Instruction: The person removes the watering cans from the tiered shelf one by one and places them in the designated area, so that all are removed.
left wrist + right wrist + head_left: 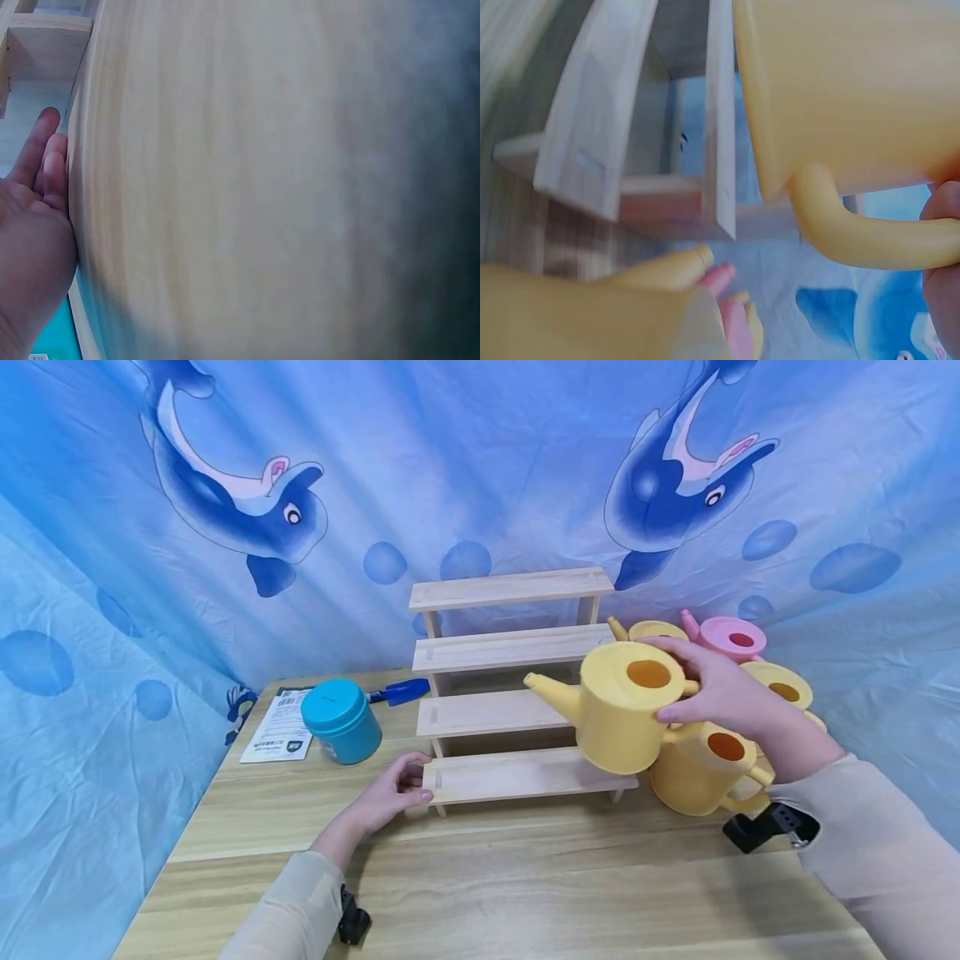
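Observation:
My right hand (720,689) grips the handle of a yellow watering can (618,727), its spout pointing left. This can overlaps the right end of the lowest board in the head view. In the right wrist view, its curved handle (855,240) runs into the fingers. A four-step wooden stand (517,777) stands mid-table. At its lowest board's left end, my left hand (390,789) holds the corner with thumb and fingers. The left wrist view shows several fingers (54,180) of that hand below a wooden piece of the stand (49,49).
Right of the stand are another yellow watering can (693,777), a pink one (723,635) and further yellow ones (776,677). To the left are a teal lidded tub (341,722), a printed packet (281,731) and a blue toy shovel (405,692). A dolphin-print curtain (480,468) hangs behind.

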A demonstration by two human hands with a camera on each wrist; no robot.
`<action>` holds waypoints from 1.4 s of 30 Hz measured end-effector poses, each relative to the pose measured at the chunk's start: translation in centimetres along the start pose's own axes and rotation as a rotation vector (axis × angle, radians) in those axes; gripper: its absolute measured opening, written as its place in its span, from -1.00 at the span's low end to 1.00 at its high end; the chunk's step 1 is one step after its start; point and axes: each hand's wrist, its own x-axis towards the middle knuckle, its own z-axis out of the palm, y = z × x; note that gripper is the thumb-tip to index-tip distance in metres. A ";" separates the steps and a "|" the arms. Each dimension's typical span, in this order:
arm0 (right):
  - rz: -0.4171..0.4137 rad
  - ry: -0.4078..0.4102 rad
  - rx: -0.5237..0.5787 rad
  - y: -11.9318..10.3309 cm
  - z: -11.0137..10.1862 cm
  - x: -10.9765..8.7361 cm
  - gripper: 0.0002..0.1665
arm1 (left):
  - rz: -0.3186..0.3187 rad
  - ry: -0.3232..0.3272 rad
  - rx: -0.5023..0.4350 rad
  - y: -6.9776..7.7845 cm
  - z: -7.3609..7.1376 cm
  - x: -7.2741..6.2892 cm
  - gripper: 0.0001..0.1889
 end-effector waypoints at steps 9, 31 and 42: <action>-0.078 0.043 0.067 1.9 -2.9 -1.7 -0.08 | 0.002 0.002 -0.003 0.0 0.0 0.1 -0.41; -0.054 0.312 0.271 7.0 -8.2 -8.0 -0.23 | 0.003 0.026 0.018 -3.5 -0.1 1.7 -0.39; -0.044 0.381 0.303 9.2 -10.4 -10.8 -0.25 | -0.006 0.034 0.018 -3.3 -0.1 1.6 -0.39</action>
